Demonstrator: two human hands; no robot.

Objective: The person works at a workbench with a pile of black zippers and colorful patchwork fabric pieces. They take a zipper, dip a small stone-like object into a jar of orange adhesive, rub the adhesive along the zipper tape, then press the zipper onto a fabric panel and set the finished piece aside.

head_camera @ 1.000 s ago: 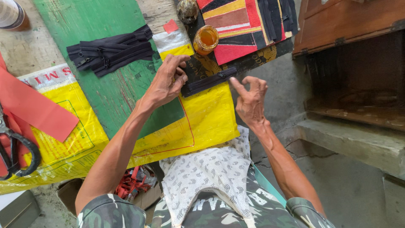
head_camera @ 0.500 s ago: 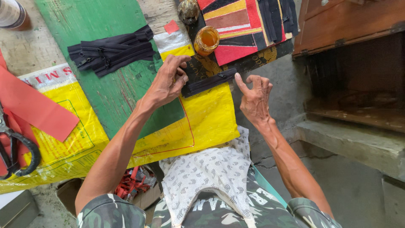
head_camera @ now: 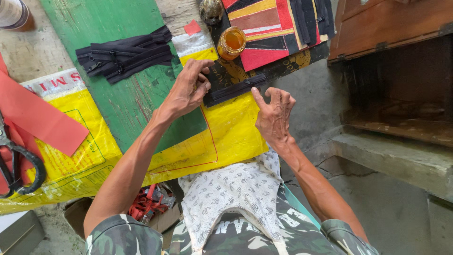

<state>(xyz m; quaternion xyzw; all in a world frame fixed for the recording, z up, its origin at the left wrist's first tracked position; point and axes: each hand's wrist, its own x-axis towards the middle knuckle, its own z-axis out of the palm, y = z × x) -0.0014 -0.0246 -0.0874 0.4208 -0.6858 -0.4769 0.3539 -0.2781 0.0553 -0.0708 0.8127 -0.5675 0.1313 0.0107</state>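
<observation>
Head view: a black zipper strip at upper centre is pinned onto the yellow sheet by the left hand — fingers closed on its end — while the right hand, open, is pressed beside it as a steadying guide.

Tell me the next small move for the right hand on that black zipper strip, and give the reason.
Probably press the right hand down on the black zipper strip. The left hand already pins its left end on the yellow sheet, while only the right forefinger reaches toward the strip's free end.
</observation>
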